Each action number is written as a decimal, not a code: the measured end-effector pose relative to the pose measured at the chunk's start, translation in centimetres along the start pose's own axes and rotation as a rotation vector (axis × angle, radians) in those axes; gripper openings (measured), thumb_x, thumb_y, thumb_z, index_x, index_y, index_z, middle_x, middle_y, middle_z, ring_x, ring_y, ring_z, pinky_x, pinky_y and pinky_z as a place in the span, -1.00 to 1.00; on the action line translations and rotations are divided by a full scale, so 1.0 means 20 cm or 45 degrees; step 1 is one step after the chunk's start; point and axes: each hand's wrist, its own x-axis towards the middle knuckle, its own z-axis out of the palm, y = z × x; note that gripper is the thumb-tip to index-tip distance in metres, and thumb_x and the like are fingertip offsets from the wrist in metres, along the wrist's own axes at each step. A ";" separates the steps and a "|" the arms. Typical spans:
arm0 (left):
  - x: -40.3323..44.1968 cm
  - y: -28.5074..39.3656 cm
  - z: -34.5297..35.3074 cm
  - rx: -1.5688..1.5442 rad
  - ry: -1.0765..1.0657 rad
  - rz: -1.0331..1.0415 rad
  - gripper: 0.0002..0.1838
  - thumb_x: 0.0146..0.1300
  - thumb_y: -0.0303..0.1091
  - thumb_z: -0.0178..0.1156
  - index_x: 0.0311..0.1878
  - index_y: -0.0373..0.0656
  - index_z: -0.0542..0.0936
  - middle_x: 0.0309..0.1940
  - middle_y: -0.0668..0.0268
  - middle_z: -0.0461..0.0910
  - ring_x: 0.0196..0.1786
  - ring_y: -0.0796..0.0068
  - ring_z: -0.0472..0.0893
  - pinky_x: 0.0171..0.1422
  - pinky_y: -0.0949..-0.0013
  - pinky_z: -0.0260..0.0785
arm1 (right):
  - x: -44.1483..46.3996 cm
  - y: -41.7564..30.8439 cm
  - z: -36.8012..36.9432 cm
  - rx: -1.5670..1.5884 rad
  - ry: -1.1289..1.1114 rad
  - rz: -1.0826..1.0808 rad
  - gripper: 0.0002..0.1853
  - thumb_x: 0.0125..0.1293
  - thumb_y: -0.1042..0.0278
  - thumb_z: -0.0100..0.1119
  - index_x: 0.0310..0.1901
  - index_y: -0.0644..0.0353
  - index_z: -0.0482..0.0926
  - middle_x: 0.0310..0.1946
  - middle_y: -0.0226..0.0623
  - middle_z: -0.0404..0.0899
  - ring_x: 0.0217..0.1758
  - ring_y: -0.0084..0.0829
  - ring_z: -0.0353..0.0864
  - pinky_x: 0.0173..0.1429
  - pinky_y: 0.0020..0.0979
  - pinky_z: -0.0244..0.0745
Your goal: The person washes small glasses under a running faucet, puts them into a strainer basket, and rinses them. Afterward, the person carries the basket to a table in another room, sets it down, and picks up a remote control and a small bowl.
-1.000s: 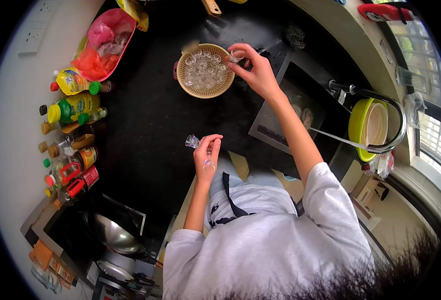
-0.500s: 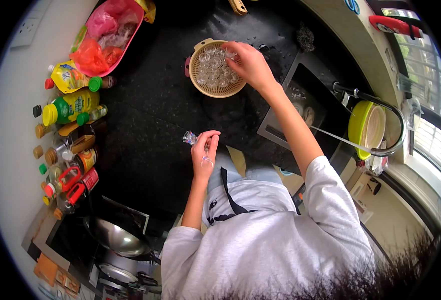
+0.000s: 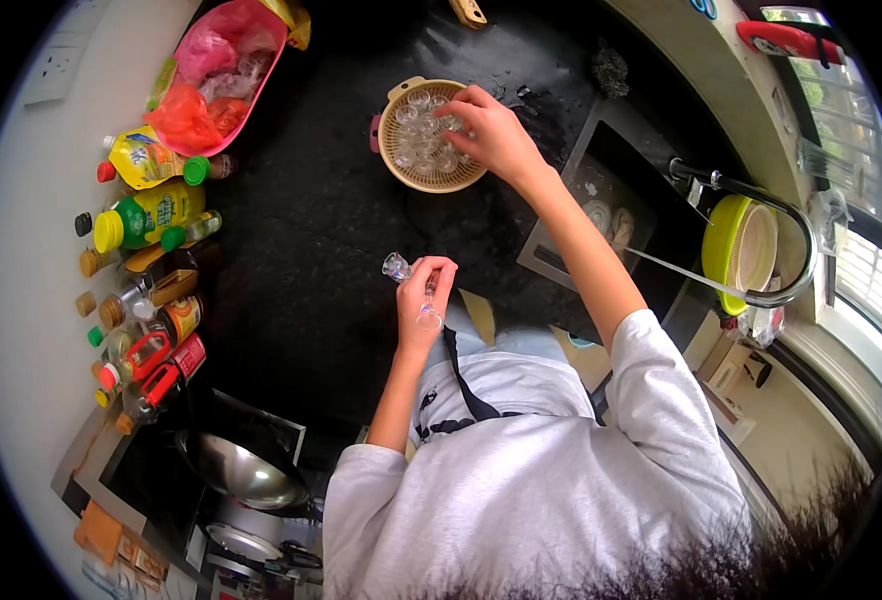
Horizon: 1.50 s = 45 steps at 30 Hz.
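Observation:
A beige round colander [image 3: 433, 184] on the dark countertop holds several small clear glasses [image 3: 420, 140]. Over its right side reaches my right hand [image 3: 493, 135], fingers curved and thumb held apart from them. Whether the fingertips touch a glass is hard to make out. My left hand [image 3: 423, 295], low in front of my body, is closed around small clear glassware [image 3: 396, 266]. One flared end sticks out to the left of the fingers and another clear round end [image 3: 429, 317] shows by the palm; I cannot tell if these are one glass or two.
On the left stand a pink bin [image 3: 269, 75] of plastic bags and several bottles [image 3: 156, 215]. A wok [image 3: 246, 472] sits on the stove at lower left. To the right, water runs from the faucet [image 3: 801, 275] toward the sink [image 3: 561, 235], beside a green basin [image 3: 723, 245].
My right hand has shifted slightly left over the colander, its fingers lifting and spreading a little. The left hand, still holding the glassware, appears slightly further right.

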 end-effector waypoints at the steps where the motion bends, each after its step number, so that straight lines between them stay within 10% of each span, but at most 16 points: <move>1: 0.00 0.01 0.01 0.009 0.002 0.007 -0.91 0.38 -0.48 0.19 -0.19 -0.31 0.61 -0.34 0.31 0.60 -0.36 0.62 0.53 -0.22 0.51 0.37 | -0.01 0.00 0.00 0.048 0.004 0.016 -0.68 0.16 0.45 0.37 -0.02 0.07 0.65 -0.11 -0.27 0.56 -0.13 -0.21 0.63 0.00 -0.27 0.58; 5: 0.02 0.14 0.11 0.136 -0.116 0.052 -0.77 0.35 -0.44 0.22 -0.43 -0.33 0.52 -0.53 0.21 0.48 -0.51 0.38 0.50 -0.37 0.37 0.29 | -0.15 -0.09 -0.12 0.110 0.172 0.060 -0.71 0.19 0.46 0.34 -0.03 0.09 0.64 -0.16 -0.26 0.55 -0.20 -0.20 0.64 -0.05 -0.27 0.58; 8: 0.06 0.26 0.29 0.502 -0.327 -0.027 -0.63 0.43 -0.15 0.11 -0.43 -0.20 0.61 -0.56 0.12 0.56 -0.42 0.00 0.58 -0.31 0.13 0.38 | -0.53 -0.20 -0.32 0.364 0.264 0.334 -0.85 0.30 0.44 0.29 -0.11 0.19 0.66 -0.39 -0.35 0.51 -0.41 -0.56 0.49 -0.28 -0.53 0.41; 15: 0.26 0.27 1.15 1.232 -0.885 0.393 -0.70 0.30 -0.13 0.18 -0.37 -0.12 0.73 -0.42 0.09 0.71 -0.26 0.06 0.73 -0.19 0.05 0.55 | -1.52 0.08 -0.48 1.426 0.484 1.102 -0.76 0.46 0.35 0.15 0.09 0.19 0.58 -0.34 -0.37 0.66 -0.37 -0.63 0.60 -0.40 -0.59 0.44; 21: 0.30 0.11 1.55 1.349 -0.984 0.992 -0.81 0.18 -0.22 0.24 -0.34 -0.12 0.72 -0.36 0.15 0.71 -0.24 0.09 0.73 -0.16 0.08 0.57 | -1.76 0.57 -0.61 1.160 0.544 1.064 -0.85 0.29 0.46 0.30 -0.15 0.31 0.67 -0.42 -0.33 0.70 -0.41 -0.60 0.66 -0.37 -0.55 0.55; 45: 0.49 0.07 1.69 1.697 -1.410 0.729 -0.71 0.30 -0.20 0.10 -0.24 -0.18 0.71 -0.26 0.05 0.71 -0.14 0.00 0.72 -0.07 0.04 0.56 | -1.81 0.88 -0.51 1.476 0.534 0.929 -0.85 0.33 0.57 0.22 -0.12 0.42 0.65 -0.26 -0.16 0.72 -0.27 -0.45 0.75 -0.14 -0.49 0.71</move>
